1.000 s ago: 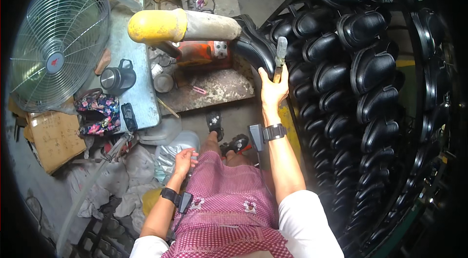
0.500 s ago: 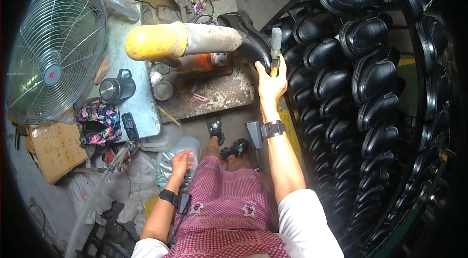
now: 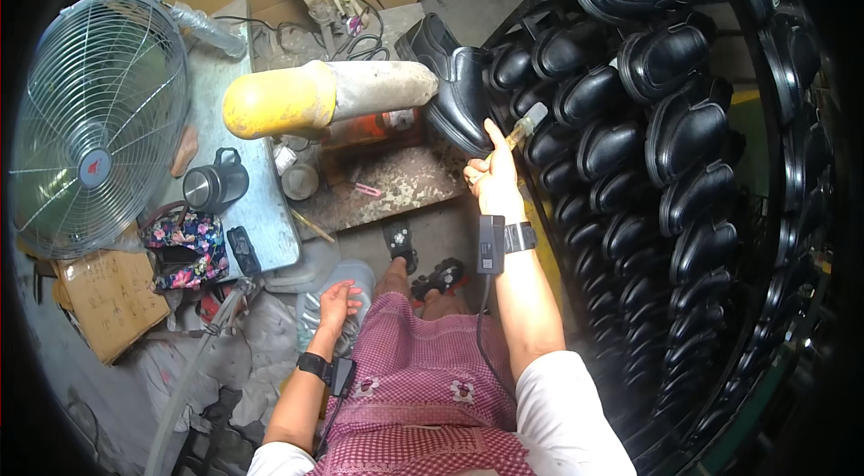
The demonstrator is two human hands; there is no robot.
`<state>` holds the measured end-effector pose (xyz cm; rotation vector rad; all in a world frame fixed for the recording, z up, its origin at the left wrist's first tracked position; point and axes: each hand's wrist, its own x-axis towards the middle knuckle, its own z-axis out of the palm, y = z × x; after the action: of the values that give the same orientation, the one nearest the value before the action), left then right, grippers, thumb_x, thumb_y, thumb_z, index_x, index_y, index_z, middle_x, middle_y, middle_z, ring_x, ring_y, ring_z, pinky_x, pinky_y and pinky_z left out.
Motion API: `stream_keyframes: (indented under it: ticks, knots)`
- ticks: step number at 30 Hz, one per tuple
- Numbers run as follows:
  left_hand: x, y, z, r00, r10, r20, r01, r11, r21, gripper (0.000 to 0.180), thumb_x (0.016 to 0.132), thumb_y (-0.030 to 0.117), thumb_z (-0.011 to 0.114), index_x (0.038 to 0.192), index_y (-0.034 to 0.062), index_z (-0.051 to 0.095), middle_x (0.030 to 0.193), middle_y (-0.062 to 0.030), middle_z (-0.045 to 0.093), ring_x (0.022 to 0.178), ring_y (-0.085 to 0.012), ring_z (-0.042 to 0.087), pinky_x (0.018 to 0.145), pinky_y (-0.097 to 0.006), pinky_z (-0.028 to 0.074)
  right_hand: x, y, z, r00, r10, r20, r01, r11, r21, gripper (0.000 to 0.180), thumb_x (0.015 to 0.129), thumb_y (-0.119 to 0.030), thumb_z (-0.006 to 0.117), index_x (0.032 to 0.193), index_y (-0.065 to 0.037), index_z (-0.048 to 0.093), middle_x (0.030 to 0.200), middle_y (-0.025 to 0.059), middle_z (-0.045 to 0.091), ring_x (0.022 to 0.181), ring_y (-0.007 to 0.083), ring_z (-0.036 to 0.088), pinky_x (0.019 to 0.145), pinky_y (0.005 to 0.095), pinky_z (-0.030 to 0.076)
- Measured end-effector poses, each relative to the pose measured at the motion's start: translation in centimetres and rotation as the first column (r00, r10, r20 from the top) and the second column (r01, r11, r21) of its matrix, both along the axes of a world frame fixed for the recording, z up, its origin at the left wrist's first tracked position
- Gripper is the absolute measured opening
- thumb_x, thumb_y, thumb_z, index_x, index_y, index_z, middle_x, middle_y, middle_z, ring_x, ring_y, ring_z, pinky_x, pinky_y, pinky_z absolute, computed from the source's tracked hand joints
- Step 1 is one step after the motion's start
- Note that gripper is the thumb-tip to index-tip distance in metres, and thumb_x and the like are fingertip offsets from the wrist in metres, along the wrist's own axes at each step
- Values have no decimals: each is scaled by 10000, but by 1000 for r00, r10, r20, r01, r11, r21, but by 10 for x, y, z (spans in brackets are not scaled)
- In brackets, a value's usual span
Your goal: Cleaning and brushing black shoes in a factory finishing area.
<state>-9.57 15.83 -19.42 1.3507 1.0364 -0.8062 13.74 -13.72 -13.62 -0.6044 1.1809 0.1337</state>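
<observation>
Head view: the right hand [image 3: 495, 177] has its fingers [image 3: 474, 174] curled round a slim, yellowish tool [image 3: 529, 121] with a pale, blunt tip slanting up and to the right. Just past the fingertips is a shoe [image 3: 463, 94], smooth glossy black with a rounded toe, tilted at the end of a thick grey post [image 3: 382, 85]; whether the extended finger touches it, I cannot tell. The post is rough and round, with a scuffed yellow bend. The right forearm reaches almost straight forward, a black band [image 3: 519, 238] about the wrist.

Below and left of the right fingers, the left hand [image 3: 338, 303] is raised from a bent elbow, its fingers loosely bent and parted, near a translucent plastic tub [image 3: 358, 272]. Left of the right fingers, the desk [image 3: 414, 175] has mottled, flaking paint; to their right hang rows of shiny black shoes [image 3: 681, 130]. Far left stands a wire-caged fan [image 3: 90, 166].
</observation>
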Motion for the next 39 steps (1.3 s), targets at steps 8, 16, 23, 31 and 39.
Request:
stream_keyframes:
  ticks: [8, 16, 23, 31, 39]
  knots:
    - [12, 4, -1, 999, -16, 29, 16, 1000, -16, 253, 888, 209, 445, 1034, 21, 531, 877, -89, 627, 554, -102, 567, 465, -198, 434, -43, -5, 11, 980, 191, -61, -193, 980, -43, 364, 648, -511, 672, 718, -205, 488, 388, -45, 243, 298, 81, 248, 312, 214, 161]
    - [56, -16, 35, 996, 14, 92, 2, 984, -179, 340, 885, 290, 443, 1120, 52, 499, 983, -92, 609, 665, -126, 590, 535, -221, 468, -174, -36, 33, 992, 120, 37, -111, 974, -198, 309, 717, -145, 699, 890, -105, 446, 546, -57, 330, 357, 43, 298, 344, 195, 246]
    - [113, -90, 130, 978, 112, 175, -3, 849, -529, 495, 873, 373, 454, 1286, 114, 366, 1220, -85, 471, 1085, -192, 485, 863, -362, 436, -266, -80, 92, 808, 557, 192, -455, 797, -397, 701, 620, 18, 711, 1242, -20, 389, 1027, 38, 553, 836, 107, 552, 743, 220, 456]
    - [95, -151, 194, 843, 64, 534, 317, 743, -589, 470, 867, 298, 458, 1248, 33, 378, 1198, -92, 469, 1081, -166, 470, 929, -291, 363, -306, -126, 139, 767, 579, 279, -255, 673, -695, 740, 595, 14, 719, 1253, 8, 381, 1133, 82, 522, 1038, 160, 491, 930, 278, 357]
    - [60, -217, 226, 925, -93, 368, 331, 673, -661, 528, 874, 492, 356, 1291, 169, 349, 1201, -52, 481, 1053, -193, 496, 811, -376, 454, -383, -170, 200, 910, 216, 355, 73, 758, -648, 600, 574, -17, 685, 1138, 24, 484, 1017, 65, 561, 931, 154, 528, 830, 251, 414]
